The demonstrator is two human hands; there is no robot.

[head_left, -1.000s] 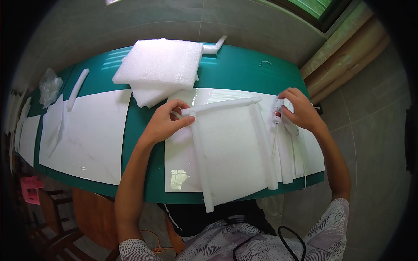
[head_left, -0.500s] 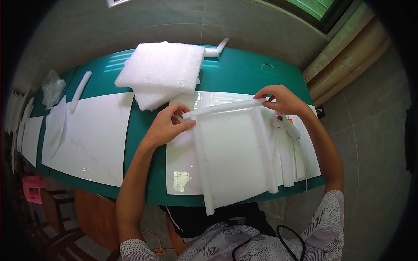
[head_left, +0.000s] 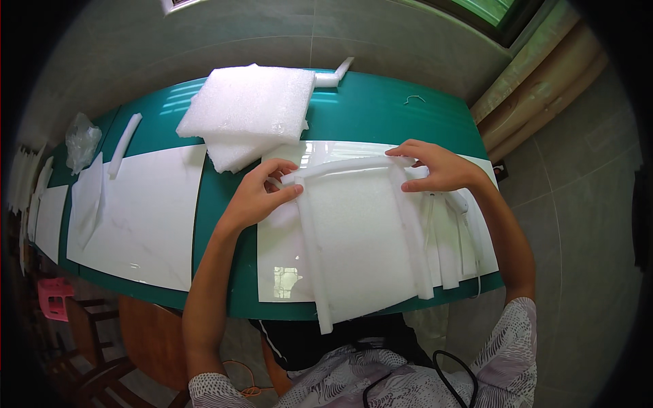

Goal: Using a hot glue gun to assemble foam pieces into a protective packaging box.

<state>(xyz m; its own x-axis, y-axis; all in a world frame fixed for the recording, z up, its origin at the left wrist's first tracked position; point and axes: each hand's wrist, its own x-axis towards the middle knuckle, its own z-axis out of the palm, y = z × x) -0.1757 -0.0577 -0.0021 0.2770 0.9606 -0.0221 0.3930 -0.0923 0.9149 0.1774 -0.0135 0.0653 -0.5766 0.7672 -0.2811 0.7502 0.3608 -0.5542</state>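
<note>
In front of me a white foam sheet [head_left: 360,238] lies with one foam strip along its left side [head_left: 314,265] and another along its right side [head_left: 413,251]. A third foam strip [head_left: 347,165] runs across the far edge, bowed slightly upward. My left hand [head_left: 264,194] is closed on its left end, thumb on the near corner. At the right end, my right hand [head_left: 439,167] pinches the strip and corner between thumb and fingers. Beside the right hand lies a white tool with a cable [head_left: 457,202], perhaps a glue gun, partly hidden.
White glossy boards [head_left: 136,224] cover parts of the green table [head_left: 388,109]. Stacked foam blocks [head_left: 248,102] stand at the back. Further left are a loose foam strip [head_left: 125,146] and a clear plastic bag [head_left: 82,143]. More strips [head_left: 445,255] lie on the right.
The far strip's right end has come down onto the sheet's corner. My right hand has shifted left and its thumb is now lower, against the corner. My left hand stays nearly in place.
</note>
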